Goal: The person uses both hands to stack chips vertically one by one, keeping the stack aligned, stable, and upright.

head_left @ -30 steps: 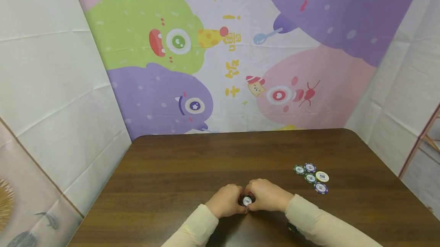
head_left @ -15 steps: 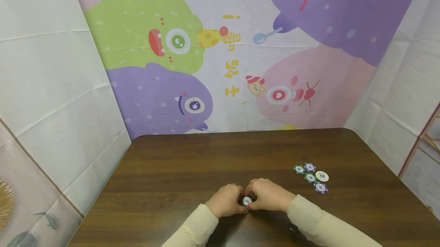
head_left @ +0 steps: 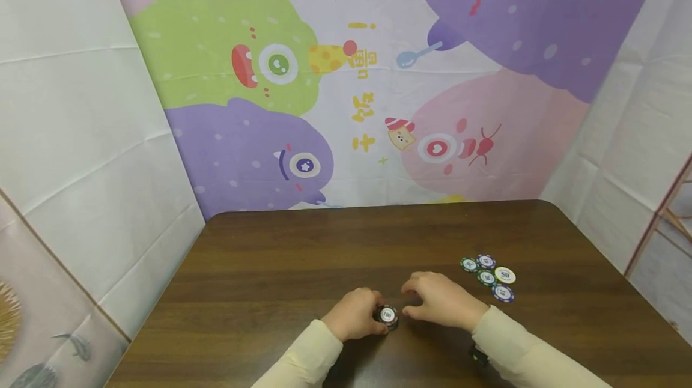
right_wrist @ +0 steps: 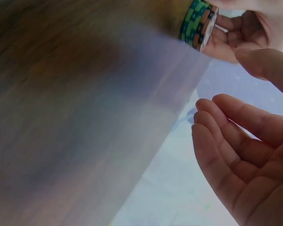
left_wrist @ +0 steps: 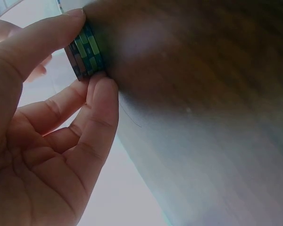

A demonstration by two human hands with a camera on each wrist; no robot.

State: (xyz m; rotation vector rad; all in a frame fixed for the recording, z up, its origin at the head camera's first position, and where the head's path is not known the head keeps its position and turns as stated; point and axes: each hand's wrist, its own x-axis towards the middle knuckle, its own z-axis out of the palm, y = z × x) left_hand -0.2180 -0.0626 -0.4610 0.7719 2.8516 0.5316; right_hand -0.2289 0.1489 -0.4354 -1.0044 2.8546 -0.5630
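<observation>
A short stack of poker chips [head_left: 387,315] stands on the table near its front, topped by a black chip with a white centre marked 100. Curled around its left side, my left hand [head_left: 354,315] pinches the stack between thumb and fingers. The left wrist view shows green-and-dark edges on the chips [left_wrist: 90,51], with black-and-orange ones at the top. Just right of the stack, my right hand [head_left: 446,301] is apart from it, thumb and fingers spread with nothing between them. In the right wrist view the palm and loosely bent fingers [right_wrist: 207,146] show bare.
Several loose chips lie flat in a cluster at the right: a yellow chip [head_left: 505,275], a blue chip [head_left: 503,293] and a green chip [head_left: 487,278] among them. The brown wooden table [head_left: 303,256] ends at a cartoon-printed cloth [head_left: 367,184] behind.
My right hand has let go of the chip stack and moved right, away from it. The left hand still holds the stack in the same place.
</observation>
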